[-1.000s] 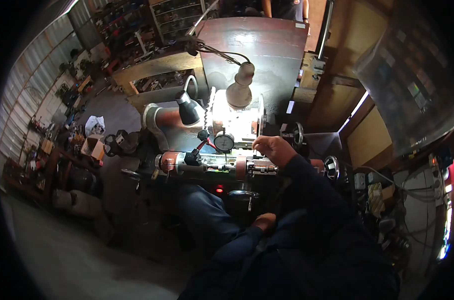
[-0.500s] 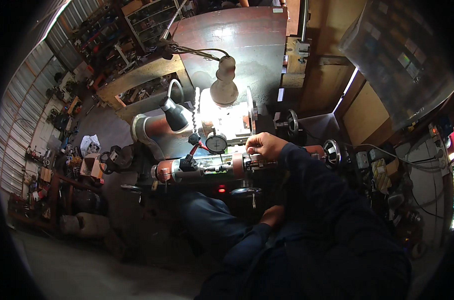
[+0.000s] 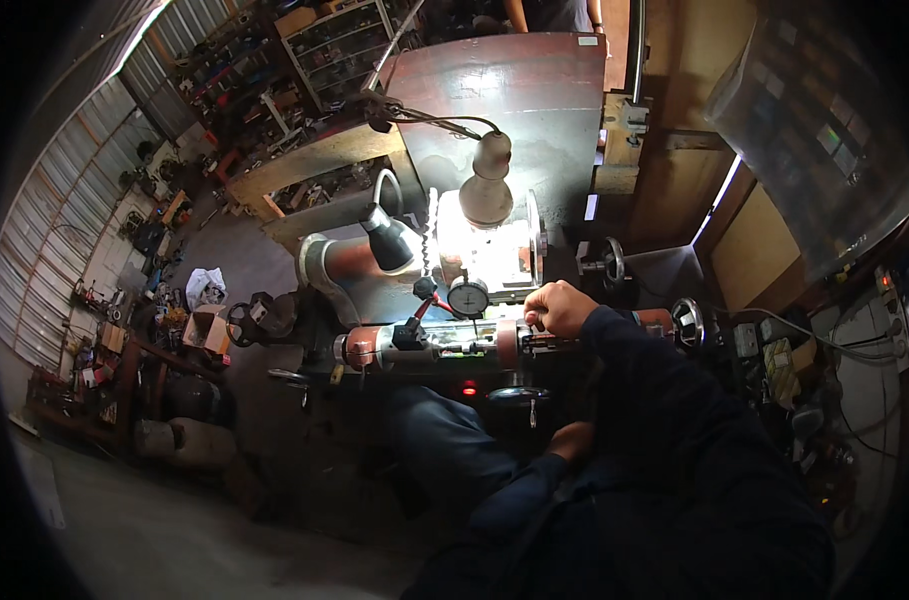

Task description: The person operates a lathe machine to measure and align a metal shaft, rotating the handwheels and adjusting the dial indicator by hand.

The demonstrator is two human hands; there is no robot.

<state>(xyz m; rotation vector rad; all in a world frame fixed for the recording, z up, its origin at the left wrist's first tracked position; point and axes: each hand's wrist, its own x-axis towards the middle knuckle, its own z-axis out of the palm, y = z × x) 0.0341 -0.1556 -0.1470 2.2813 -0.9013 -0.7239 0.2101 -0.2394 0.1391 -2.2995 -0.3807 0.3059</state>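
Note:
My right hand (image 3: 561, 308) is closed, its fingers curled down at the bar of a grinding machine, just right of a reddish round collar (image 3: 507, 343). What it grips is hidden. A dial gauge (image 3: 468, 298) stands left of that hand, next to a black-and-red jointed holder (image 3: 423, 310). Behind the gauge, a bright lamp (image 3: 487, 195) lights the machine's wheel housing. My left hand (image 3: 572, 440) rests low by my leg, below the machine; shadow hides its fingers.
A black lamp (image 3: 389, 240) leans over the machine's left side. Handwheels stand at the right (image 3: 688, 322) and at the front (image 3: 518, 394). A large metal panel (image 3: 494, 90) rises behind. Beyond it another person's arms (image 3: 515, 14) show. Cluttered shelves (image 3: 339, 50) fill the back left.
The whole view has shifted, so the scene sits farther right and lower. More of the other person shows at the top. My right hand stays at the same spot on the machine.

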